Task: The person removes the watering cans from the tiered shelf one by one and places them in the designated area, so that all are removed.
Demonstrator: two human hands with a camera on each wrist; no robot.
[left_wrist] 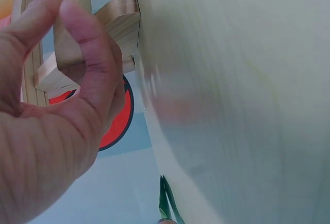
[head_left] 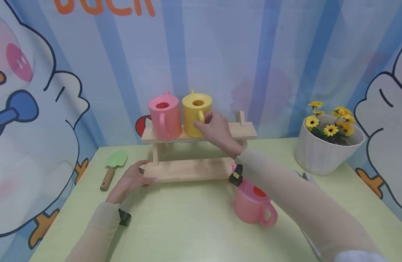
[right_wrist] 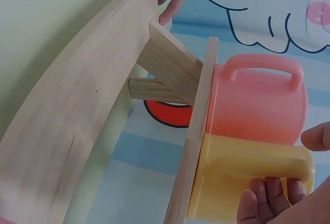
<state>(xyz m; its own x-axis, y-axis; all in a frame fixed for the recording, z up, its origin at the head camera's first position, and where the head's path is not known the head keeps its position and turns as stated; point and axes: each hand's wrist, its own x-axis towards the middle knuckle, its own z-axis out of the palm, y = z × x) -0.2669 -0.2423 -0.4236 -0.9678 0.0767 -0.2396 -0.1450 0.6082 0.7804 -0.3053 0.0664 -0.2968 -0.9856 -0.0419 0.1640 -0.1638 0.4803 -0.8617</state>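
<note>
A two-tier wooden stand (head_left: pixel 191 170) is on the table. My left hand (head_left: pixel 133 178) grips the left end of its lower board, thumb and fingers around the edge; the left wrist view shows this hand (left_wrist: pixel 77 74) up close. On the upper board, a pink watering can (head_left: pixel 169 116) and a yellow watering can (head_left: pixel 191 118) stand upright side by side, handles towards me. My right hand (head_left: pixel 217 130) holds the yellow can's handle, its fingers (right_wrist: pixel 273 195) curled behind it in the right wrist view. Another pink watering can (head_left: pixel 250 203) stands on the table, partly hidden by my right forearm.
A small green trowel (head_left: pixel 113 169) with a wooden handle lies left of the stand. At the back right is a white pot (head_left: pixel 322 153) with yellow flowers (head_left: pixel 331 130). Something flat and pale (head_left: pixel 310 178), mostly hidden, lies under my right forearm. A printed blue curtain (head_left: pixel 214 58) hangs behind.
</note>
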